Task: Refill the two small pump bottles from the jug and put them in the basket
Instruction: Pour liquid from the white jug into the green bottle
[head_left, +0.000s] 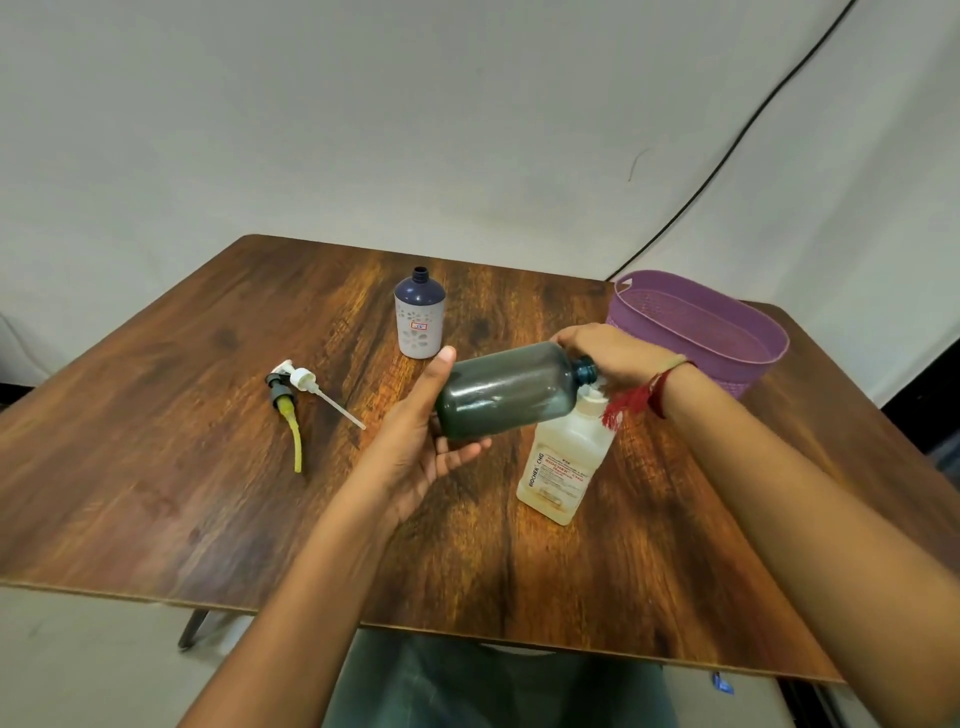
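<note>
A dark smoky-green bottle (506, 392) with no pump lies nearly on its side in the air, its open neck pointing right. My left hand (423, 434) grips its base, thumb on top. My right hand (608, 353) is at its neck, over the white cap of the jug (563, 457), a pale squarish container with printed labels that stands on the table below. Farther back stands the second bottle (420, 314), white with a dark blue top and open neck. Two pump heads lie left: one white (311, 387), one dark with a yellow tube (285, 410). The purple basket (727, 332) sits at the right.
The wooden table (208, 467) has its near edge close to my body. A black cable (737, 135) runs down the wall behind the basket. A red thread band is on my right wrist (644, 397).
</note>
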